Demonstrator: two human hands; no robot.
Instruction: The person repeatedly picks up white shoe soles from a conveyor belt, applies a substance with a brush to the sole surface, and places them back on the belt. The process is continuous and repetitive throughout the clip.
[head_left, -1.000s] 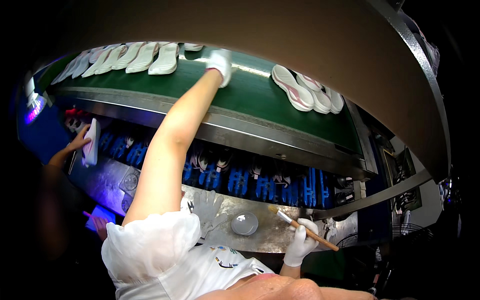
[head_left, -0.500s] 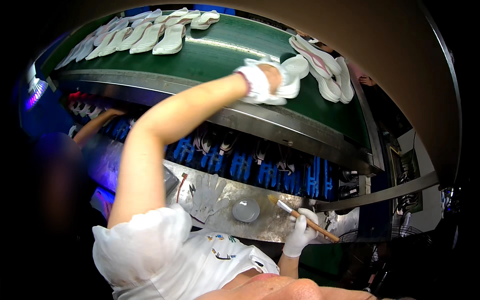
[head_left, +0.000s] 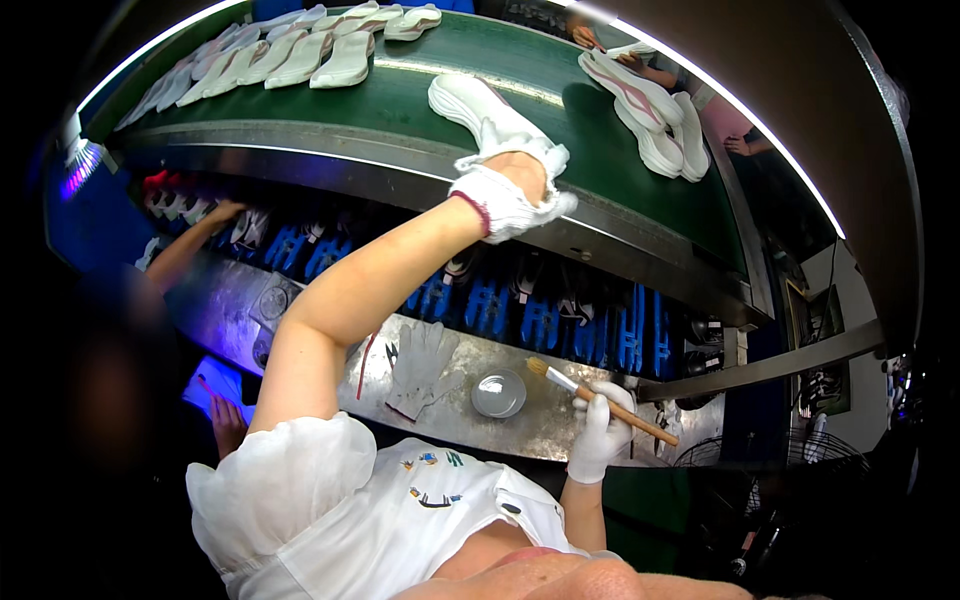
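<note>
My left hand (head_left: 515,185), in a white knit glove with a maroon cuff edge, grips one end of a white shoe sole (head_left: 475,105) at the near edge of the green conveyor belt (head_left: 420,150). The sole's other end points up and left over the belt. Low on the right, my right hand (head_left: 602,435), gloved in white, is closed around the wooden handle of a brush (head_left: 563,381). Its tan bristles point left, toward a small round dish (head_left: 498,394) on the metal bench (head_left: 470,435).
Several soles (head_left: 300,58) lie in rows at the belt's far left, others (head_left: 640,105) at its right. Under the belt, blue racks (head_left: 490,305) hold shoes. Flat gloves (head_left: 422,368) and a thin red tool (head_left: 367,365) lie on the bench. A co-worker's arm (head_left: 185,245) reaches in at left.
My left hand has moved left and nearer across the belt, bringing the sole from beside the right-hand soles. The brush stays in my right hand, nearly in place.
</note>
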